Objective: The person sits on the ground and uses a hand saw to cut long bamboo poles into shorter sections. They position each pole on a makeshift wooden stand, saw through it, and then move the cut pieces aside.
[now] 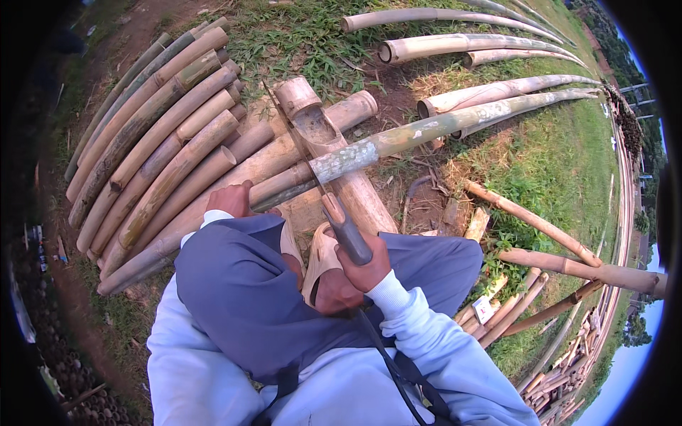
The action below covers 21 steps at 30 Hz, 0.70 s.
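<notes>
Outdoors, a person sits on the ground, knees drawn up in blue-grey trousers (249, 284), pale blue sleeves entering from the lower edge. The right hand (366, 266) is raised, fingers closed around the dark handle of a long thin blade (298, 138) that angles up and left. The left hand (231, 200) reaches forward, fingers wrapped over the near end of a long green-grey bamboo pole (398, 138). That pole lies across a notched tan bamboo block (320, 135), its far end running right over grass. A stack of tan bamboo poles (149, 135) lies to the left. A small white label (484, 309) sits on cut bamboo pieces at lower right.
</notes>
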{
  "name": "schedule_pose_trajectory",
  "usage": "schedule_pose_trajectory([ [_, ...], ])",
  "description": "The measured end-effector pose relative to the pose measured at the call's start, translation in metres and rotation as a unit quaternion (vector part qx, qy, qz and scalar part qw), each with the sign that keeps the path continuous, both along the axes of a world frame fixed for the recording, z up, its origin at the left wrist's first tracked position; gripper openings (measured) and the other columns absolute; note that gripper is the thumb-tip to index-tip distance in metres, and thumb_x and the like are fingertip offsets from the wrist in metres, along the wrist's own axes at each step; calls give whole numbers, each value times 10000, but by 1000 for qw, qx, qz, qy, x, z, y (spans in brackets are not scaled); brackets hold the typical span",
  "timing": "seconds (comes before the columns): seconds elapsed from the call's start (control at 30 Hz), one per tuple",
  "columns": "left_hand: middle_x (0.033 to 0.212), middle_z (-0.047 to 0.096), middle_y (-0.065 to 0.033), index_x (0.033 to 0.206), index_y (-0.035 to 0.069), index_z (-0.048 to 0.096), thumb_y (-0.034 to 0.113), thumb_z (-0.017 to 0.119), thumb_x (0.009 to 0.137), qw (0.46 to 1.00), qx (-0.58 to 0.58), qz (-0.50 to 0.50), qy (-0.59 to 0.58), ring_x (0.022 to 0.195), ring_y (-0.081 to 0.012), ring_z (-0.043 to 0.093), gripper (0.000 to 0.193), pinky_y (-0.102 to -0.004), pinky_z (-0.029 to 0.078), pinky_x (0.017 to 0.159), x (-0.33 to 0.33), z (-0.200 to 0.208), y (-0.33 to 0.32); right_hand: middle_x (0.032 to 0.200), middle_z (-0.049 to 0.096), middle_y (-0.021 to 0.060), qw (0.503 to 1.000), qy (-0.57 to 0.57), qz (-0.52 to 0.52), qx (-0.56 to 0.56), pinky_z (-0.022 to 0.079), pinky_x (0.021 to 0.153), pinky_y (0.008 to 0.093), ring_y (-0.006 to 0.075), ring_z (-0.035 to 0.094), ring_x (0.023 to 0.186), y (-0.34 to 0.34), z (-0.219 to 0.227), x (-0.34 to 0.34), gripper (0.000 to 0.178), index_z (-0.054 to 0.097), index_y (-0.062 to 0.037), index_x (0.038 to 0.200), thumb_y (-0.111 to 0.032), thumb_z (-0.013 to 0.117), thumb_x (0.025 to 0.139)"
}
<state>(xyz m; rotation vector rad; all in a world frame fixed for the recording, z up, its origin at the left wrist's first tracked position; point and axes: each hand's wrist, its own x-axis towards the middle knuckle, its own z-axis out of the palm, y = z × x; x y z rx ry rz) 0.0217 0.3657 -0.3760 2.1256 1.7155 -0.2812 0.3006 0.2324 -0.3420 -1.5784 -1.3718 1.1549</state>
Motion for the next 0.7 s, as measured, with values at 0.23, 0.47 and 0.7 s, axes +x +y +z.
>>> schedule_pose_trajectory([
  [0.23, 895, 739, -245, 1124, -26, 679, 798, 702, 688, 1000, 3, 18, -2, 913, -400, 733, 933, -475, 563, 854, -12, 0, -6, 845, 709, 138, 997, 24, 47, -52, 551, 745, 305, 242, 739, 766, -91, 51, 27, 424, 665, -37, 1285, -1, 712, 865],
  [0.47, 975, 738, -262, 1231, -21, 671, 816, 763, 599, 999, -31, 42, -2, 981, -401, 725, 1053, -465, 555, 907, -7, 4, -7, 815, 705, 109, 998, 8, 30, -60, 534, 717, 302, 143, 675, 742, -58, 37, 22, 322, 701, 4, 1203, -27, 717, 883],
  [0.7, 907, 739, -251, 1179, -11, 675, 767, 746, 670, 1000, 18, 10, -13, 940, -411, 729, 932, -479, 554, 867, -3, 4, -3, 811, 686, 200, 1000, -2, -6, -13, 534, 689, 390, 364, 681, 715, -25, 29, 0, 227, 672, -4, 1062, -108, 734, 870],
])
